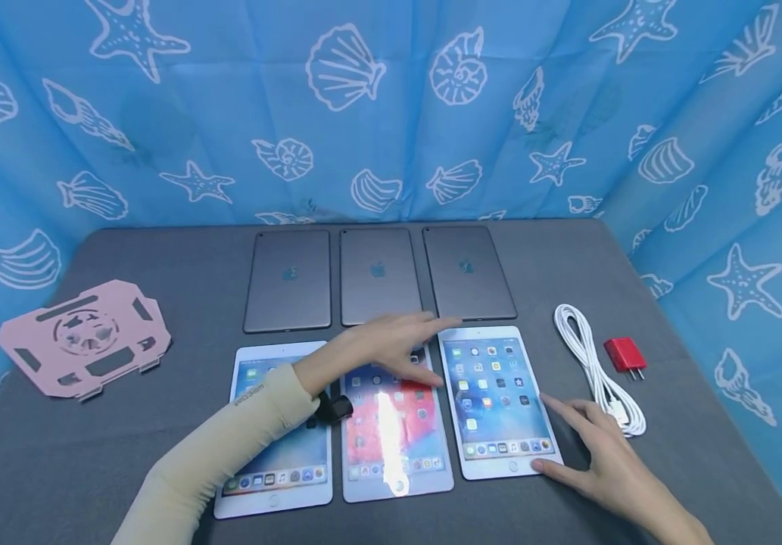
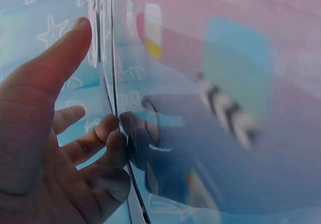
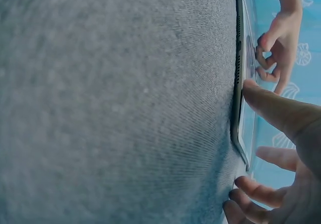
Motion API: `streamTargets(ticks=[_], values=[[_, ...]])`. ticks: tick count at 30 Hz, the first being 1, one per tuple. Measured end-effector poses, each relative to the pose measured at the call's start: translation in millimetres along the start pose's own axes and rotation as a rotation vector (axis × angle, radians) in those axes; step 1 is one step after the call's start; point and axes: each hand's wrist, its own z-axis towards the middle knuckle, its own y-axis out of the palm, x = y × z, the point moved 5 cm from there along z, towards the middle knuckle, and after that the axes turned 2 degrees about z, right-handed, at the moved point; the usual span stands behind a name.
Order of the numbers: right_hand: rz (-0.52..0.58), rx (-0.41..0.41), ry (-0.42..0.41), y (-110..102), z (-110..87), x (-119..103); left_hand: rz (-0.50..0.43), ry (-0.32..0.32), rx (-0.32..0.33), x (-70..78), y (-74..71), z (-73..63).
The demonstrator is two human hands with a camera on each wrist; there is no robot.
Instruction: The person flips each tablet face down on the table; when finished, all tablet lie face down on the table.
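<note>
A white tablet (image 1: 500, 405) with its screen lit lies rightmost in the front row. My right hand (image 1: 595, 452) is at its lower right corner, the thumb (image 3: 273, 106) touching the bottom edge and the other fingers spread along the right side. My left hand (image 1: 400, 344) reaches over the middle white tablet (image 1: 397, 431), its fingertips near the right tablet's upper left corner; whether they touch it I cannot tell. In the left wrist view the left thumb (image 2: 60, 58) stands away from the fingers. The left forearm partly covers the left white tablet (image 1: 275, 484).
Behind lie three dark tablets, backs up: left (image 1: 288, 280), middle (image 1: 378, 276) and right (image 1: 468, 272). A pink slotted stand (image 1: 125, 318) is at far left. To the right are a coiled white cable (image 1: 591, 363) and a red charger plug (image 1: 624, 354). A blue curtain (image 1: 391, 113) hangs behind.
</note>
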Motion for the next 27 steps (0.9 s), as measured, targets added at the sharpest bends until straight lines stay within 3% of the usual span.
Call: streamTargets(ticks=[6,9,17,27], values=[[0.084,0.043,-0.048,4.2,-3.0,1.8,0.067,-0.051,-0.036,2.9,5.0,10.8],[0.117,0.014,-0.05,7.5,-3.3,2.1,0.088,-0.073,-0.041,2.7,5.8,13.4],[0.111,-0.158,0.087,15.3,1.6,4.4,0.131,-0.109,-0.031,-0.1,9.7,16.9],[0.117,-0.203,0.113,20.2,4.4,6.2,0.22,-0.122,-0.002,2.2,12.1,19.7]])
